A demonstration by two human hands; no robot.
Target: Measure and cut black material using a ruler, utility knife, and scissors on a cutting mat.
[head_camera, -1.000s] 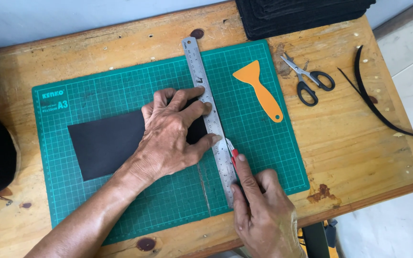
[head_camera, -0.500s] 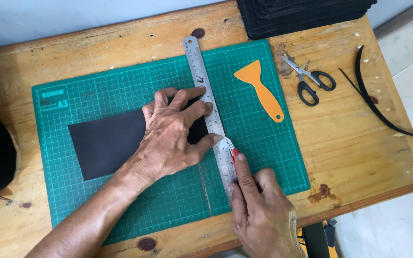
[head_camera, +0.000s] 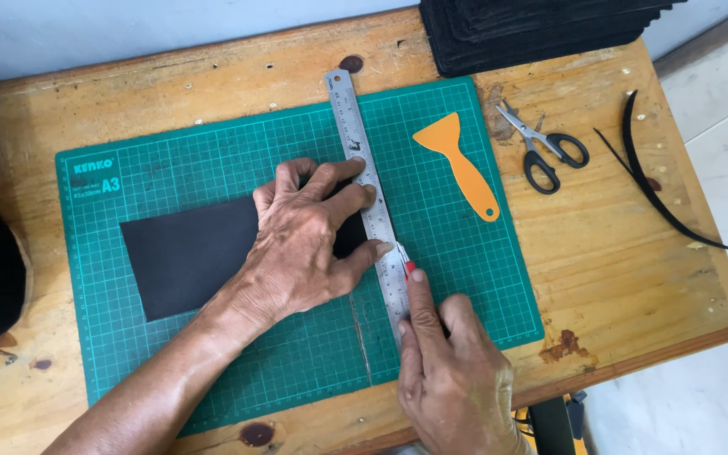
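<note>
Wooden counter (head_camera: 617, 278), green cutting mat (head_camera: 212, 152) | my left hand (head_camera: 309, 244) fingers spread, pinning steel ruler (head_camera: 355, 135) on black sheet (head_camera: 187, 253) | right hand (head_camera: 452, 379) fingers gripping red-tipped knife (head_camera: 406, 265) near the sheet's lower edge | I judge the cut nearly through.

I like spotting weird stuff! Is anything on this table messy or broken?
A little. The green cutting mat has a long cut scar below the left hand, and a thin black offcut strip hangs past the table's right edge.

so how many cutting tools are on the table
2 in view: a red-tipped knife held in the right hand against the steel ruler, and black-handled scissors lying on the wood right of the green mat. Others may be hidden.
</note>
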